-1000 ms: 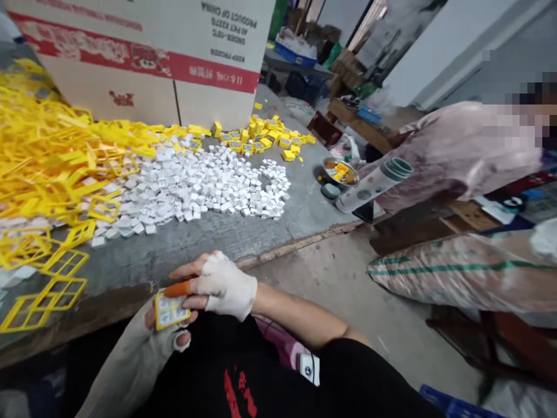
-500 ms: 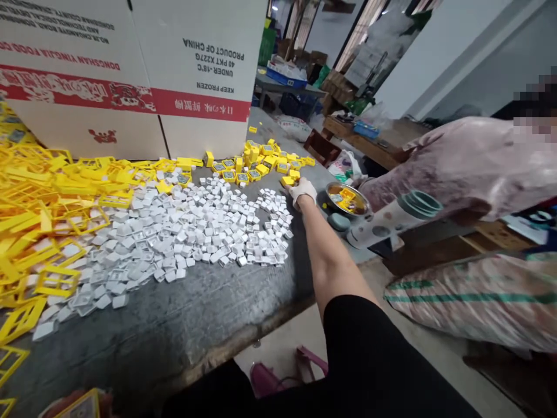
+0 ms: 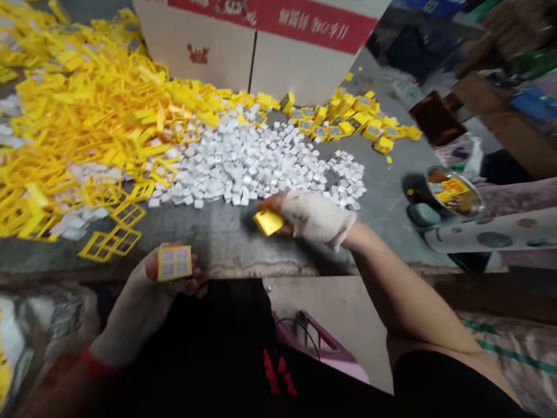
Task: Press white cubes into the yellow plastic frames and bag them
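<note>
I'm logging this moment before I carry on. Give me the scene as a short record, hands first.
Left hand: white-gloved, holds square yellow-rimmed piece with four pale panes
Right hand: white-gloved, holds small yellow block over the grey table
Table middle: heap of small white plastic pieces
Table left: heap of yellow plastic frames
Far side: pale cardboard box with red band
Table right: round metal bowl with yellow-orange contents

From head height, the bench point(image 3: 226, 235) is viewed forward and steeply downward; the hands point(image 3: 319, 217) are seen close, either side of mid-frame, while the farther carton point(image 3: 300, 72) is cropped by the top edge.
</note>
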Available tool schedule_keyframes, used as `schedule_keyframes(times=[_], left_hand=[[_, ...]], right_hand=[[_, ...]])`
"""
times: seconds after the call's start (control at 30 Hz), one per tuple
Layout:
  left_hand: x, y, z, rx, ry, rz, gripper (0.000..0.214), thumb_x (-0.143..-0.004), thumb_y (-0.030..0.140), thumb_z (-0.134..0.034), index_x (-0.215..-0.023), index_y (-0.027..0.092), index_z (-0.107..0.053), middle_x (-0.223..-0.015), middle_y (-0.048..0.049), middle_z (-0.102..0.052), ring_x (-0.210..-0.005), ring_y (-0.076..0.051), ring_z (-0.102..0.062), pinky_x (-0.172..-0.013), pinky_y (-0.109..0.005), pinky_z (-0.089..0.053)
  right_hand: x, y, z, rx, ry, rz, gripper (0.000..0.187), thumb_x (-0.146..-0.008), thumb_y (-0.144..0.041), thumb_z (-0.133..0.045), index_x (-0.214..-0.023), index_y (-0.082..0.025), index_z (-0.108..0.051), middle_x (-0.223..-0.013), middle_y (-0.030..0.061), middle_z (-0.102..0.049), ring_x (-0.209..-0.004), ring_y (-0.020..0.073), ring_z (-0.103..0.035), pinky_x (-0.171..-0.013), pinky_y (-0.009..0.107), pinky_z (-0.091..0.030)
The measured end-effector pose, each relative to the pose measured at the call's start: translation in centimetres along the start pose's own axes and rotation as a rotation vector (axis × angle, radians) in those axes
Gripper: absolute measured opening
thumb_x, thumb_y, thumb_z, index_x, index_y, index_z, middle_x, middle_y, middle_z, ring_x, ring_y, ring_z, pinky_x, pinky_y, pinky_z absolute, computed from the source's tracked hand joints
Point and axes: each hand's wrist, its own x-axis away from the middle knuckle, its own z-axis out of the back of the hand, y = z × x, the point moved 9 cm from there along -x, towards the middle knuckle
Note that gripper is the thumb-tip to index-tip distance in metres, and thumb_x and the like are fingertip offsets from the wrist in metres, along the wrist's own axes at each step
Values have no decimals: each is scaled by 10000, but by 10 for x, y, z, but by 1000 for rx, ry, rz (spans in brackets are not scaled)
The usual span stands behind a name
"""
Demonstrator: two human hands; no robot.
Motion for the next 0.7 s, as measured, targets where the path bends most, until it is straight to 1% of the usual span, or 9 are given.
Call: schedule_keyframes(times=[0.07, 0.13, 0.23, 0.33, 0.4, 0.47, 0.53, 0.63, 0.7], left_hand=[[7, 3, -5, 37, 1, -106, 465, -649, 429, -1068, -1015, 258, -840, -937, -8, -869, -748, -241, -785, -625, -323, -696], [15, 0, -6, 82, -9, -137, 556, -605, 475, -1085, -1030, 218, -834, -941, -48, -863, -739, -243, -783, -594, -317, -682], [27, -12, 5, 110, -2, -101, 527, -614, 370, -1058, -1031, 183, -795, -927, -76, -840, -737, -239, -777, -574, -308, -659], [37, -19, 14, 122, -36, -123, 449, -714, 325, -980, -1080, 185, -762, -979, -81, -824, -785, -238, -786, -614, -312, -650], [41, -20, 16, 156, -78, -162, 472, -774, 376, -958, -1164, 211, -749, -1011, -70, -816, -800, -230, -785, -629, -310, -637], [46, -21, 15, 178, -122, -187, 519, -806, 417, -954, -1242, 241, -734, -1016, -60, -812, -812, -232, -787, -634, -306, -622], [50, -23, 13, 178, -174, -199, 537, -830, 431, -946, -1286, 252, -724, -1026, -64, -815, -833, -245, -794, -643, -310, -615], [56, -28, 8, 181, -254, -202, 536, -853, 463, -936, -1296, 253, -718, -1089, -76, -822, -869, -271, -809, -665, -335, -625], [61, -30, 6, 182, -276, -207, 511, -858, 482, -937, -1255, 249, -714, -1134, -81, -823, -904, -281, -814, -679, -342, -632]], right_hand=[[1, -47, -44, 24, -156, 85, 484, -942, -142, -700, -1387, -308, -792, -1359, 61, -829, -1164, 245, -808, -1043, 398, -630], [2, -62, -67, 104, -199, 39, 556, -963, -58, -595, -1434, -295, -774, -1492, 80, -773, -1238, 259, -796, -1072, 415, -622], [4, -51, -65, 263, -101, -194, 670, -963, -26, -531, -1583, -241, -669, -1622, 123, -676, -1411, 311, -708, -1151, 468, -584], [11, -41, -57, 418, -70, -435, 599, -1010, -216, -643, -1609, -192, -638, -1458, 189, -768, -1348, 390, -717, -1126, 553, -569], [11, -48, -64, 489, -133, -465, 592, -973, -342, -762, -1543, -197, -697, -1363, 203, -799, -1273, 417, -737, -1103, 582, -563], [9, -65, -70, 485, -121, -396, 568, -922, -368, -835, -1459, -203, -755, -1326, 196, -806, -1223, 406, -752, -1079, 560, -582], [7, -96, -68, 367, -2, -244, 559, -921, -428, -848, -1428, -206, -768, -1299, 170, -807, -1177, 378, -762, -1037, 528, -617], [12, -149, -61, 84, 153, 36, 652, -967, -650, -779, -1465, -231, -742, -1302, 128, -794, -1162, 343, -759, -1028, 514, -640], [15, -176, -60, -36, 174, 140, 706, -975, -766, -711, -1465, -259, -745, -1324, 120, -788, -1174, 336, -760, -1052, 514, -643]])
